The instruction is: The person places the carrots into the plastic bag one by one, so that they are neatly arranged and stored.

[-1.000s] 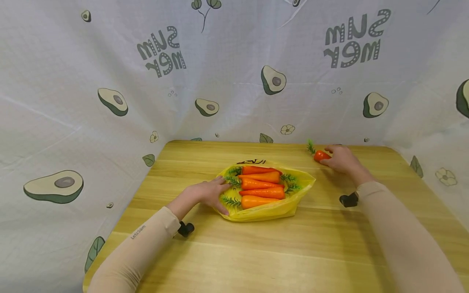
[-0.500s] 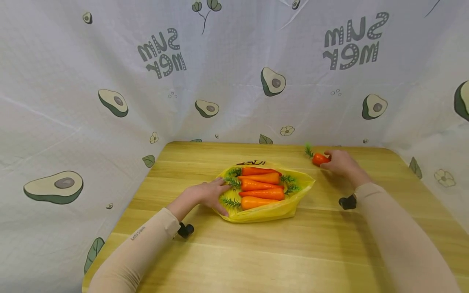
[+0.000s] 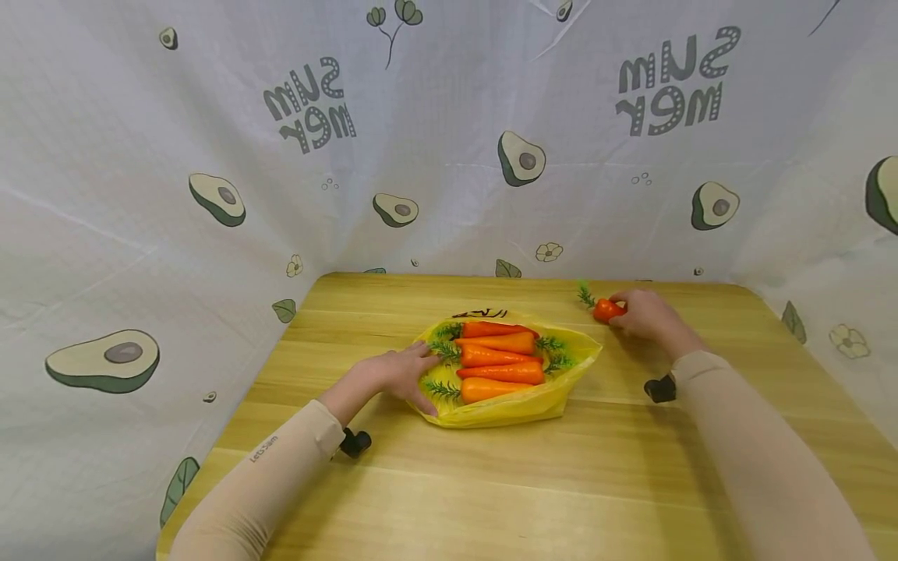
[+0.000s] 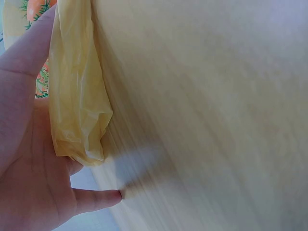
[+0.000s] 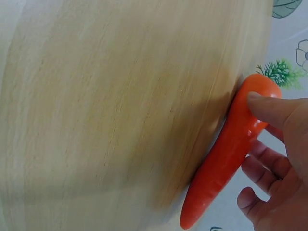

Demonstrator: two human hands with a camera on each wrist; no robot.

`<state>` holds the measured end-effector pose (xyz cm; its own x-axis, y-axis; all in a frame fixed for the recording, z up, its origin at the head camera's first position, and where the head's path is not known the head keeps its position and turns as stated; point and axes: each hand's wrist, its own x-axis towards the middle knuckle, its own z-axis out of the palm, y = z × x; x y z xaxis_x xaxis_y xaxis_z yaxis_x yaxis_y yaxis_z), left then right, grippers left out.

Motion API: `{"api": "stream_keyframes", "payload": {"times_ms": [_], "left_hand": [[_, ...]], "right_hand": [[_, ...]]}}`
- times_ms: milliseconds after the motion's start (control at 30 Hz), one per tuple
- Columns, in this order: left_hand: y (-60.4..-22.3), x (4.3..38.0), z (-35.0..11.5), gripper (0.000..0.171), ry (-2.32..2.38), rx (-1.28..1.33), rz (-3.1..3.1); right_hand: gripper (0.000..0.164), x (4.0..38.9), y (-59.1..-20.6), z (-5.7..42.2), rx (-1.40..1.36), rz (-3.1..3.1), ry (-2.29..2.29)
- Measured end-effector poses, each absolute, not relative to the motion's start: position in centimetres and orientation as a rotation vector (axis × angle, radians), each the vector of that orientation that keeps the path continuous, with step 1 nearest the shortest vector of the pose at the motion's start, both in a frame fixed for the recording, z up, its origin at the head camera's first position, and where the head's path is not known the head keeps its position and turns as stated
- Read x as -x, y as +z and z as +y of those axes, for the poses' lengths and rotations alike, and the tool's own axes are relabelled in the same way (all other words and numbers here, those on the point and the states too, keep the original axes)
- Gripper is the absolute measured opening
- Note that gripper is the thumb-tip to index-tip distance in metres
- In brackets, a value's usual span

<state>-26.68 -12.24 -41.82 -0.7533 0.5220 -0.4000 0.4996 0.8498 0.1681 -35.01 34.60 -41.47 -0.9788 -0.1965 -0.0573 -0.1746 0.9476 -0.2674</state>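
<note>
My right hand (image 3: pixel 648 315) pinches a carrot (image 3: pixel 607 310) near its leafy end, thumb on one side. In the right wrist view that carrot (image 5: pixel 225 151) is glossy orange-red, tapers to a tip and has a green frond at the top; the other fingers curl loosely beside it. A yellow plastic bag (image 3: pixel 512 411) lies with its mouth spread in mid-table. Several orange carrots (image 3: pixel 496 356) lie side by side on it. My left hand (image 3: pixel 403 372) rests at the bag's left edge, fingers spread; in the left wrist view the yellow film (image 4: pixel 77 91) crosses the palm.
The wooden table (image 3: pixel 491 483) reaches back to a pale curtain (image 3: pixel 449 101) printed with avocados. Black wrist cameras (image 3: pixel 355 442) hang below both sleeves. Dark print shows at the bag's far edge.
My right hand has drawn the carrot slightly left and toward me, closer to the yellow bag. The left hand stays in place at the bag's edge.
</note>
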Motion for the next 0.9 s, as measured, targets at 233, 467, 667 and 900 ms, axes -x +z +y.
{"api": "stream_keyframes", "payload": {"times_ms": [233,467,667,900], "left_hand": [[-42.0,26.7,-12.2,0.109,0.067,-0.749,2.589],[-41.6,26.2,-12.1,0.108,0.054,-0.749,2.591],[-41.8,26.3,-12.1,0.108,0.050,-0.761,2.593],[-41.7,26.5,-12.1,0.109,0.052,-0.760,2.595]], "right_hand": [[0.055,35.1,-41.6,34.4,0.296,3.027,-0.389],[0.050,34.9,-41.5,34.3,0.298,3.047,-0.351],[0.050,34.7,-40.9,34.3,0.323,3.043,-0.413],[0.052,34.4,-40.1,34.5,0.342,3.025,-0.495]]}}
